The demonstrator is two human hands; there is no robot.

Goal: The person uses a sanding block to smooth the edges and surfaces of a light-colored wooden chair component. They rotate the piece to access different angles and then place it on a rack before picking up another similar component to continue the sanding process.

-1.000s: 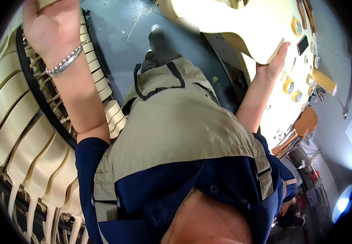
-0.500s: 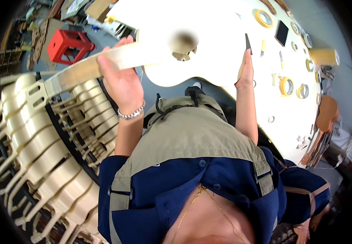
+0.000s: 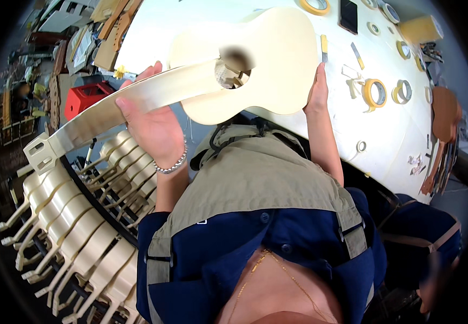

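Left hand (image 3: pixel 161 132) round neck (image 3: pixel 161 89), right hand (image 3: pixel 316 93) against bottom, I hold a cream guitar (image 3: pixel 285 59), slanting lengthwise, head (image 3: pixel 41 153) leftward.

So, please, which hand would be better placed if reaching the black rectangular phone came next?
Probably the right hand, at the edge of the curved cream guitar body and nearer the phone; the left hand holds the long cream neck.

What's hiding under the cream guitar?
Part of the left hand wraps behind the neck of the cream guitar, and the white table shows beyond its edges. The guitar covers whatever lies directly beneath, so that can't be seen.
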